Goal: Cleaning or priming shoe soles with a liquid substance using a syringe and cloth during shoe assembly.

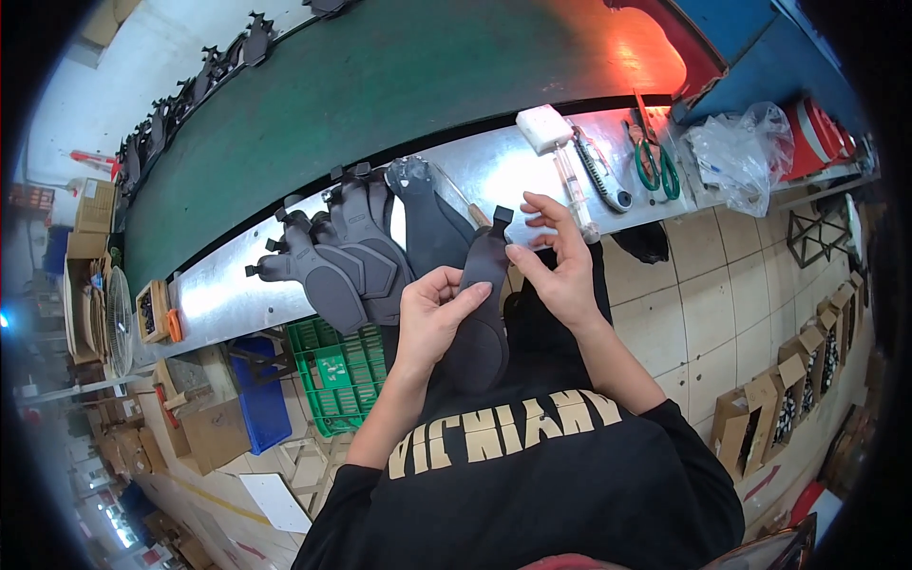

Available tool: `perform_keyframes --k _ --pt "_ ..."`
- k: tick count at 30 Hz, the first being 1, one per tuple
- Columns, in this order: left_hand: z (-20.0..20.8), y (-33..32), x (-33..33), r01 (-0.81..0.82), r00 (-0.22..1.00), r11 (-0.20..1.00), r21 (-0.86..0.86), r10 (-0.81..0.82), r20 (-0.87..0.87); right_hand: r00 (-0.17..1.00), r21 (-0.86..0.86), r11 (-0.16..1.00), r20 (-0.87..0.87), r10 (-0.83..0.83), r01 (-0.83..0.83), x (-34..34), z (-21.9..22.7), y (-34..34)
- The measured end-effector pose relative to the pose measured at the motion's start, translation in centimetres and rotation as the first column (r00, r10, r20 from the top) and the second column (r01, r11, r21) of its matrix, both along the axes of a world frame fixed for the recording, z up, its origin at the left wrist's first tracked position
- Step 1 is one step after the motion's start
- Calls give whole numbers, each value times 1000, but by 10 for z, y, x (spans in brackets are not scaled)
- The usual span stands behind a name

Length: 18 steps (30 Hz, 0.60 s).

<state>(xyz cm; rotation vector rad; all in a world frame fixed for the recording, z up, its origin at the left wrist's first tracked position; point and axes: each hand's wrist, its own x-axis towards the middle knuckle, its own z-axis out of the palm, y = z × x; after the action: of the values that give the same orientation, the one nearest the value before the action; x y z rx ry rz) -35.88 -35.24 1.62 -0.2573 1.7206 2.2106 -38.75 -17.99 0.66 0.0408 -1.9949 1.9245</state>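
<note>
My left hand (pixel 437 318) grips a dark grey, sole-shaped piece (pixel 478 351) by its narrow middle, thumb on top. The piece's wide rounded end points toward my body, and a small black tab (pixel 503 217) sticks out at the far end. Beside that tab is my right hand (pixel 565 271), thumb against the piece's edge and fingers spread apart. Several similar dark pieces (pixel 332 285) lie overlapping on the metal ledge to the left. Between them and my hands rests a long dark form (pixel 418 218) with a whitish, worn end. A thin tool with a wooden handle (pixel 478 215) lies beside it.
A green conveyor belt (pixel 380 81) runs behind the metal ledge (pixel 223 299). Right along the ledge are a white block (pixel 543 128), a utility knife (pixel 601 169), green-handled scissors (pixel 655 166) and a plastic bag (pixel 736 157). Below stand a green crate (pixel 332 370) and cardboard boxes (pixel 774 404).
</note>
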Motion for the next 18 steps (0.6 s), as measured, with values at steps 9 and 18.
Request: perform_keyframes --k 9,18 --pt "4 12 7 7 1000 997 74 -5 -27 915 -408 897 271 298 -172 7 -30 10" --pt "6 16 11 3 999 999 49 -1 -39 884 -572 807 291 367 -147 10 -34 3"
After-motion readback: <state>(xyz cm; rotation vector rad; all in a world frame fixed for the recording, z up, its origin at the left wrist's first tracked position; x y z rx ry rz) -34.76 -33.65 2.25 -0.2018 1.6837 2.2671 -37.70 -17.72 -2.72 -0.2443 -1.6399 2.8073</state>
